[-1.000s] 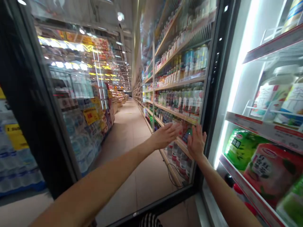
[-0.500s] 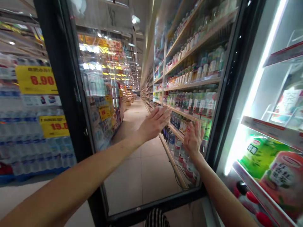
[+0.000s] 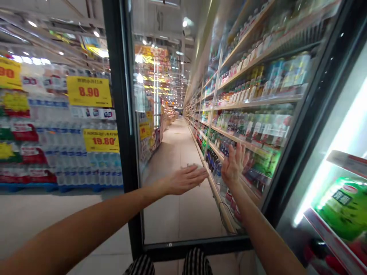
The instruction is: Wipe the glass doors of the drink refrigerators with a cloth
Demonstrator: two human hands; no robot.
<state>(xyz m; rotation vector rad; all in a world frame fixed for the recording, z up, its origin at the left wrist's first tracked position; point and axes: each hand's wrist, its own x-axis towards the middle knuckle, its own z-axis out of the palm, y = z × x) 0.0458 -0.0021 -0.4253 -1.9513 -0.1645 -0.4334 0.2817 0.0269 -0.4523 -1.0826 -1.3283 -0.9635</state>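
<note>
Glass door (image 3: 180,145) cut off at top; striped cloth (image 3: 197,263) at bottom.

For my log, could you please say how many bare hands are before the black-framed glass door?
2: the left hand low before the glass door, the right hand higher and farther right.

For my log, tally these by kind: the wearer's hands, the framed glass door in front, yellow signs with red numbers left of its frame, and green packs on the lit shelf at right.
Left hand and right hand: 2
Glass door: 1
Yellow signs, one cut by the picture's edge: 3
Green pack: 1
Total: 7
</note>
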